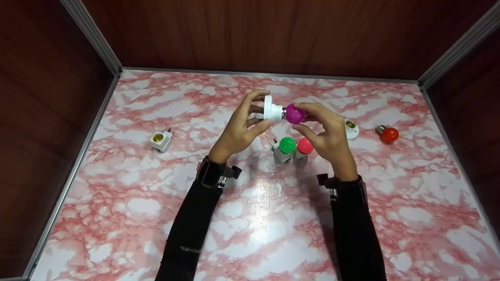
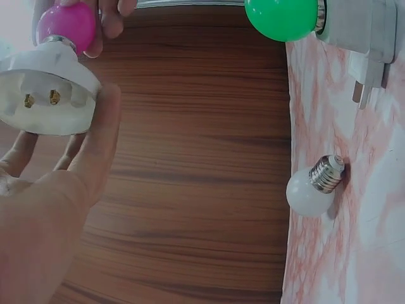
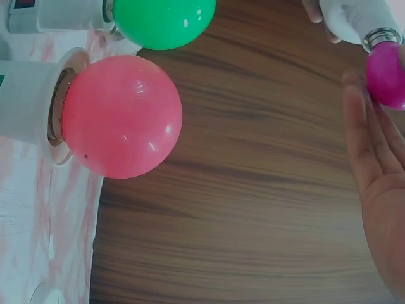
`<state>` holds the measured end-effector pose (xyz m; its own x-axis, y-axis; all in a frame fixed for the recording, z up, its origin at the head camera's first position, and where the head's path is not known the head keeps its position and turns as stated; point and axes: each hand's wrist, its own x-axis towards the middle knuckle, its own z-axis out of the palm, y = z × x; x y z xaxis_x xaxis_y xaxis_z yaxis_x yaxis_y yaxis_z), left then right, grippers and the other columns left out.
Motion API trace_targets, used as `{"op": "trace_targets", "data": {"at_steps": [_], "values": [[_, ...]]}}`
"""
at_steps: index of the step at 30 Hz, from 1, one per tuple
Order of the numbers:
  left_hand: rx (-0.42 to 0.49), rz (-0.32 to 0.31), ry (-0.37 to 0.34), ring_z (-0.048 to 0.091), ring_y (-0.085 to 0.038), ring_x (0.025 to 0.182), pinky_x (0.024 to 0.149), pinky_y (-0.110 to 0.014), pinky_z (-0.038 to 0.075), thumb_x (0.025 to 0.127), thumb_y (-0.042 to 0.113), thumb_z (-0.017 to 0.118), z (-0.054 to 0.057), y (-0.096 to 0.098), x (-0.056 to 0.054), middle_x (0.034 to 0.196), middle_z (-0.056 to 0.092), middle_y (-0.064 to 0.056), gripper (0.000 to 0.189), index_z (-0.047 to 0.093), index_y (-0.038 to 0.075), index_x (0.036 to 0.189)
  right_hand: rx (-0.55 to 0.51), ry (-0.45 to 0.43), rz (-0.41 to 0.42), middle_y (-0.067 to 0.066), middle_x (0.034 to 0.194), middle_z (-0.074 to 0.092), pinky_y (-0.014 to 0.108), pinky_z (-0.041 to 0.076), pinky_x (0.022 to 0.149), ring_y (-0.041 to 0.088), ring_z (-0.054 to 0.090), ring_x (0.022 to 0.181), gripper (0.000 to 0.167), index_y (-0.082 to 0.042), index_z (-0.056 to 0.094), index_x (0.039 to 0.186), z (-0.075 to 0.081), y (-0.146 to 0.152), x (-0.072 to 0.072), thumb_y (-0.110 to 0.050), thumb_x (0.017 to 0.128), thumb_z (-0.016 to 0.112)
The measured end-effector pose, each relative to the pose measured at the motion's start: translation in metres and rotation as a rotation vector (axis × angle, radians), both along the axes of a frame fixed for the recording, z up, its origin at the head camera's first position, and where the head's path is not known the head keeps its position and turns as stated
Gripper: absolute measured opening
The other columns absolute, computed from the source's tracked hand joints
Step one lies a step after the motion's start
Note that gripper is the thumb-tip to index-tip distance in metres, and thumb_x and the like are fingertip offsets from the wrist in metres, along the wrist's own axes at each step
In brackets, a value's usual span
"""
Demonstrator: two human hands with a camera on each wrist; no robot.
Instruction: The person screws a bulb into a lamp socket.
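presently, purple bulb point(image 1: 295, 114) sits pinched between thumb and fingers of right hand point(image 1: 327, 130), neck meeting white socket point(image 1: 276, 112). fingers of left hand point(image 1: 238, 130) grip socket's rim, above worktop point(image 1: 144, 207).

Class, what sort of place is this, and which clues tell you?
Probably a small work booth: wood-grain panels with metal edging border a marble-patterned surface dotted with bulbs and sockets.
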<state>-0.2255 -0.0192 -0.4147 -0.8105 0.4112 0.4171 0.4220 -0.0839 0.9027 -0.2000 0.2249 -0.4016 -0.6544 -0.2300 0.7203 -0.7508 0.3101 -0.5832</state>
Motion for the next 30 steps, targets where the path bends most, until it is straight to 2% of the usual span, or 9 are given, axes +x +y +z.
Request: {"op": "trace_targets", "data": {"at_steps": [5,8,10,12,18,24,30], "values": [[-0.028,-0.007,-0.020,0.067,-0.032,0.121,0.097,-0.052,0.065,0.106,0.016,0.063,-0.0005,0.0001,-0.0016,0.152,0.047,-0.028,0.060,0.037,0.005,0.159,-0.011,0.008,0.003,0.023,0.129,0.073,0.020,0.062,0.099,0.005,0.073,0.118,0.052,0.003,0.074,0.128,0.0016,-0.0004,0.0002,0.013,0.079,0.085],[-0.055,-0.007,-0.013,0.067,-0.034,0.120,0.096,-0.049,0.065,0.107,0.040,0.061,-0.0008,0.0000,-0.0023,0.151,0.049,-0.025,0.068,0.036,0.005,0.160,-0.008,0.011,-0.008,0.023,0.132,0.072,0.020,0.062,0.100,0.005,0.072,0.121,0.053,0.002,0.074,0.130,0.0023,-0.0003,0.0005,0.012,0.079,0.085],[-0.076,-0.003,-0.006,0.067,-0.033,0.120,0.096,-0.046,0.065,0.101,0.056,0.058,-0.0010,-0.0002,-0.0025,0.150,0.052,-0.022,0.081,0.036,0.006,0.162,0.005,0.017,-0.024,0.022,0.133,0.073,0.018,0.061,0.100,0.003,0.072,0.121,0.052,0.001,0.074,0.130,0.0021,-0.0002,0.0005,0.012,0.080,0.084],[-0.088,-0.003,-0.005,0.068,-0.032,0.122,0.097,-0.045,0.065,0.093,0.064,0.057,-0.0014,-0.0001,-0.0028,0.150,0.053,-0.020,0.093,0.036,0.006,0.163,0.010,0.024,-0.039,0.022,0.132,0.073,0.017,0.061,0.099,0.002,0.072,0.120,0.051,0.001,0.074,0.130,0.0018,0.0000,0.0004,0.012,0.081,0.084],[-0.063,-0.005,-0.031,0.067,-0.030,0.128,0.103,-0.039,0.064,0.095,0.039,0.067,-0.0003,0.0008,-0.0020,0.154,0.052,-0.018,0.080,0.037,0.007,0.162,-0.001,0.027,-0.046,0.024,0.123,0.076,0.016,0.062,0.097,-0.002,0.073,0.113,0.051,0.004,0.073,0.128,-0.0004,0.0013,-0.0014,0.015,0.079,0.084],[-0.033,0.005,-0.025,0.064,-0.029,0.132,0.106,-0.037,0.063,0.098,0.016,0.076,-0.0006,-0.0001,-0.0012,0.155,0.051,-0.016,0.072,0.040,0.007,0.159,0.035,-0.015,-0.054,0.022,0.120,0.078,0.015,0.062,0.093,-0.005,0.073,0.107,0.050,0.003,0.071,0.130,-0.0019,0.0036,-0.0016,0.008,0.083,0.085],[-0.007,-0.022,0.010,0.060,-0.028,0.137,0.112,-0.036,0.059,0.097,0.013,0.077,-0.0008,-0.0002,0.0000,0.155,0.051,-0.018,0.073,0.039,0.005,0.158,0.067,-0.049,-0.081,0.020,0.116,0.080,0.014,0.062,0.087,-0.005,0.072,0.100,0.049,0.000,0.070,0.135,-0.0028,0.0046,-0.0019,0.004,0.088,0.082]]}}
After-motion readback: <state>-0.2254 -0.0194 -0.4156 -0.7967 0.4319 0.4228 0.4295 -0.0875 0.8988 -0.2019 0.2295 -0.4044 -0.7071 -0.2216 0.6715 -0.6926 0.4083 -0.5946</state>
